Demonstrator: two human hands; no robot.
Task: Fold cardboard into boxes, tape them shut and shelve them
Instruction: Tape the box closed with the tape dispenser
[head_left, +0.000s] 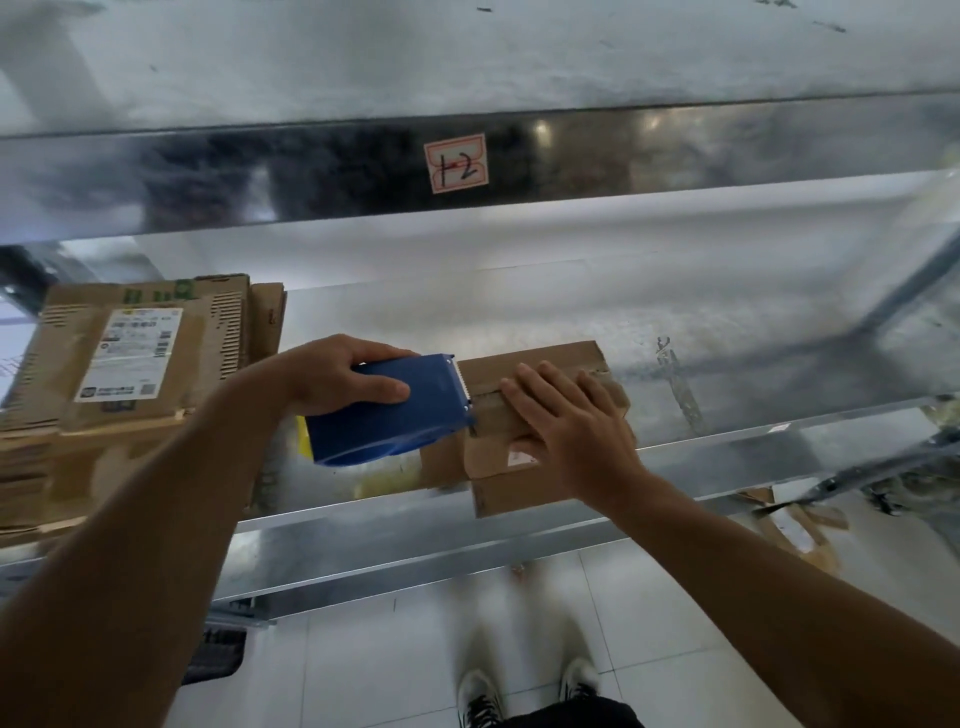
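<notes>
A small brown cardboard box lies on the metal shelf, its near end jutting over the shelf's front edge. My left hand grips a blue tape dispenser, whose toothed blade meets the box's top on its left side. A strip of clear tape runs along the top seam. My right hand lies flat on the box top with straight fingers, pressing down over the tape. Part of the box is hidden under that hand.
A stack of flattened cardboard with a white shipping label fills the shelf's left end. An upper shelf beam carries a sticker marked 1-2. Cardboard scraps lie on the tiled floor at the right, my shoes below.
</notes>
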